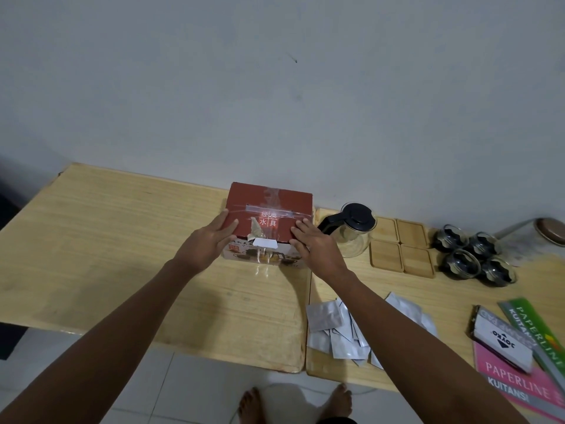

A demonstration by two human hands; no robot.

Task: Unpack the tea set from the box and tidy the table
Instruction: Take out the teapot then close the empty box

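Note:
A red-brown cardboard box (269, 203) with clear tape over its shut lid stands on the wooden table (107, 234) near the wall. My left hand (206, 244) lies flat on the box's near left corner. My right hand (316, 244) presses on its near right corner. To the right of the box stand a glass teapot (354, 232) with a black lid and handle, several square wooden coasters (400, 247), and several small glass cups (475, 255) in dark holders.
A heap of silver sachets (339, 332) lies near the front edge under my right forearm. Receipt books and a stamp pad box (504, 341) sit at the far right. A round brown object (550, 231) lies by the wall. My bare feet (296, 402) stand on a tiled floor.

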